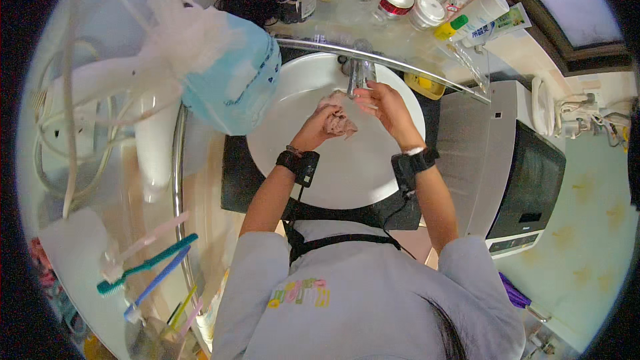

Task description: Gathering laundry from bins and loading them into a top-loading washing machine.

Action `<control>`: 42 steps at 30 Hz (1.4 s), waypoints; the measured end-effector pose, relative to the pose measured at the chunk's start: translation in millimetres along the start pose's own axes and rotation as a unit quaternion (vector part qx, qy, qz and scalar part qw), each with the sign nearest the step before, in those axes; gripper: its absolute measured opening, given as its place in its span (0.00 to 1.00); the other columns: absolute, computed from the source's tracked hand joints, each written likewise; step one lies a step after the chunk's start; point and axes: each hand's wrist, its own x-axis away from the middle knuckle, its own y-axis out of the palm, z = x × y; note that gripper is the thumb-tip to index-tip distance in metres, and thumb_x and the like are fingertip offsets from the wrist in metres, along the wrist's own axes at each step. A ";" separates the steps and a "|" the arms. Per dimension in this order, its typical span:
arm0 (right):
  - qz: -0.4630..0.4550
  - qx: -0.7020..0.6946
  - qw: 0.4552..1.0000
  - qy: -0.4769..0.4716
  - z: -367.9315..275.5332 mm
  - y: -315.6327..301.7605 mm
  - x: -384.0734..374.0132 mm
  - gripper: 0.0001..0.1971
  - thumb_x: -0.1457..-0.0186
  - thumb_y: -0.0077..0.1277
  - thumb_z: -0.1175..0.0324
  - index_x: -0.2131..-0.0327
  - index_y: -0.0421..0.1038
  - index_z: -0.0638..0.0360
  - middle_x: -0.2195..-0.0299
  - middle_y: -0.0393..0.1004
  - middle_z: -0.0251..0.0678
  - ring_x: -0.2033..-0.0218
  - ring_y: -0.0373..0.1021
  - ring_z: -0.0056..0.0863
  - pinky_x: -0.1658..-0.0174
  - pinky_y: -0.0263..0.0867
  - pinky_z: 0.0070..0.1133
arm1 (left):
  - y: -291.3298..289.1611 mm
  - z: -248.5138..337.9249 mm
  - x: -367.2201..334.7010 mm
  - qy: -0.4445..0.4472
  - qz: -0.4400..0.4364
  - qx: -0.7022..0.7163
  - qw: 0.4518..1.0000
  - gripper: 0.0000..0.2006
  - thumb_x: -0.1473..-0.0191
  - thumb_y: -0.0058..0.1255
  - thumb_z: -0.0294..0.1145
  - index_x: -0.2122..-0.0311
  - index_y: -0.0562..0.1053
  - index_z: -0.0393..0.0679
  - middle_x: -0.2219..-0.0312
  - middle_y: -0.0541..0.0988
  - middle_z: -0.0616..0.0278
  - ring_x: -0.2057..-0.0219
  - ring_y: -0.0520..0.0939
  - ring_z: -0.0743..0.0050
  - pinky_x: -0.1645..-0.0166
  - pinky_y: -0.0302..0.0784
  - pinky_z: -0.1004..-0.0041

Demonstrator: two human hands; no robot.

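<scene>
Over the white wash basin (333, 173), my left hand (313, 132) is closed around a crumpled, wet-looking pinkish cloth (341, 123). Part of the cloth sticks out above and below the fingers. My right hand (390, 112) is beside the chrome faucet (361, 77), its fingers apart and holding nothing. The fingertips lie close to the spout; whether they touch it I cannot tell. Both wrists wear black bands with small boxes.
A metal-railed glass shelf (313, 30) with jars and tubes runs behind the basin. At left hang a light-blue bag (233, 73) and a white hair dryer (150, 140), above several toothbrushes (157, 263). A yellow soap dish (425, 85) and a white-and-black appliance (520, 180) stand at right.
</scene>
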 end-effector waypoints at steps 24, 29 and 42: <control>0.017 0.044 0.998 -0.047 106.8 -61.4 -58.1 0.14 0.46 0.40 0.67 0.56 0.60 0.62 0.70 0.69 0.34 0.71 0.67 0.21 0.68 0.65 0.19 | -4.6 -13.3 -23.3 -0.011 0.160 0.175 0.971 0.15 0.45 0.39 0.41 0.55 0.65 0.48 0.61 0.72 0.65 0.59 0.72 0.74 0.56 0.70 0.74; 0.082 0.383 0.885 -0.251 153.0 -29.9 -79.3 0.13 0.49 0.44 0.67 0.60 0.60 0.62 0.72 0.71 0.41 0.73 0.70 0.34 0.72 0.66 0.25 | 11.2 -15.5 -36.8 -0.073 0.151 0.277 0.946 0.13 0.45 0.37 0.40 0.58 0.67 0.48 0.66 0.73 0.65 0.65 0.74 0.74 0.58 0.70 0.74; 0.074 0.584 0.784 -0.195 135.5 4.4 -60.4 0.12 0.47 0.41 0.63 0.66 0.61 0.63 0.80 0.70 0.46 0.79 0.69 0.41 0.78 0.64 0.32 | 12.9 -19.8 -27.6 -0.043 0.262 0.122 0.956 0.11 0.48 0.43 0.40 0.70 0.70 0.43 0.84 0.70 0.68 0.90 0.64 0.83 0.87 0.56 0.82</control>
